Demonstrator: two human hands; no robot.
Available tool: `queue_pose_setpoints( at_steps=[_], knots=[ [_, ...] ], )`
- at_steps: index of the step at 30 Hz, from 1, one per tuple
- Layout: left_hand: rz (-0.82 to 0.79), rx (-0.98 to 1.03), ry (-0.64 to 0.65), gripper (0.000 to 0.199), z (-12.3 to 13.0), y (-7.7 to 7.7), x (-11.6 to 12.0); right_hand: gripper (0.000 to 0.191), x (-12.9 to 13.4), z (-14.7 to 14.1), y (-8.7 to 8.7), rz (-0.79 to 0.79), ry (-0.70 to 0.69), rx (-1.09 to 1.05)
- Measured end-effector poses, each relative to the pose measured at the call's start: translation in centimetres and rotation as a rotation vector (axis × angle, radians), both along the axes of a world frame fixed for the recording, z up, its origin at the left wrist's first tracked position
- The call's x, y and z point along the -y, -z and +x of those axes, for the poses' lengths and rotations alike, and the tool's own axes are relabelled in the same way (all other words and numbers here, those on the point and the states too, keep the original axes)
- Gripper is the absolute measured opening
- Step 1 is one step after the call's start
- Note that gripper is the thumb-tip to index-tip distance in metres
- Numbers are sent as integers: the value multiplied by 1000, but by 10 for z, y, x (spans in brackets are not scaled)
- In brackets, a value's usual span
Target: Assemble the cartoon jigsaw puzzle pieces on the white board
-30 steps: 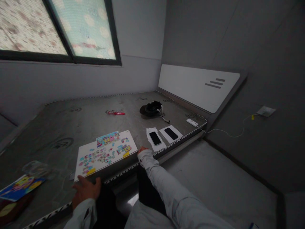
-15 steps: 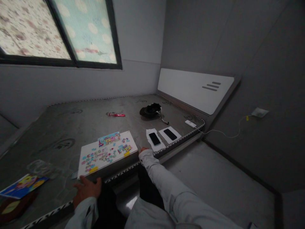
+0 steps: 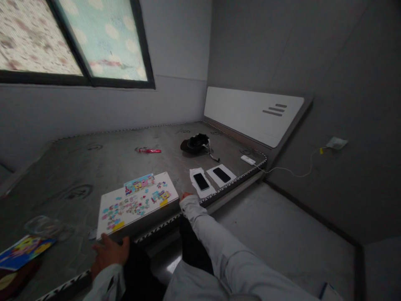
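Observation:
A white box (image 3: 138,225) lies on the grey mattress, with many small puzzle pieces (image 3: 125,209) scattered over its top. Some pieces are joined into a patch (image 3: 161,196) near its right side, and a colourful picture card (image 3: 139,184) rests at the back edge. At the box's front left corner is my left hand (image 3: 109,253), fingers spread, holding nothing. My right hand (image 3: 186,195) is beside the box's right end; its fingers are small and partly hidden by the sleeve, so their grip is unclear.
Two phones (image 3: 201,181) (image 3: 221,174) lie on white sheets to the right. Behind them are a dark cap (image 3: 196,144) and a white power strip (image 3: 248,159) with a cable. A red item (image 3: 150,151) lies farther back. Clear plastic (image 3: 46,227) and a colourful sheet (image 3: 25,251) are at left.
The whole view has shifted slightly, so most things appear a little farther left. Both hands keep about the same places at the box.

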State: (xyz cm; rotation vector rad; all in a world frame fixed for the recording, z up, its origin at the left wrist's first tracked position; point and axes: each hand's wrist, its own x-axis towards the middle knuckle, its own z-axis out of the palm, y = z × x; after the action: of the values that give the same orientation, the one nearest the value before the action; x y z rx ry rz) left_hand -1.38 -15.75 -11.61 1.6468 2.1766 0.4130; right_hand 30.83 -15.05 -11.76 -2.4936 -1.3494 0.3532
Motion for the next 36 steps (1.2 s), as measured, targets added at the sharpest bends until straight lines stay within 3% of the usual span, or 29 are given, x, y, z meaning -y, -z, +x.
queue_pose_setpoints(
  at_steps=[18,36],
  knots=[
    [8,-11,0,108,-4,13,-6,18,-6,-4,3,37,-13,-39],
    [8,6,29,112,-4,8,-2,19,-10,-1,8,23,-28,-22]
  ],
)
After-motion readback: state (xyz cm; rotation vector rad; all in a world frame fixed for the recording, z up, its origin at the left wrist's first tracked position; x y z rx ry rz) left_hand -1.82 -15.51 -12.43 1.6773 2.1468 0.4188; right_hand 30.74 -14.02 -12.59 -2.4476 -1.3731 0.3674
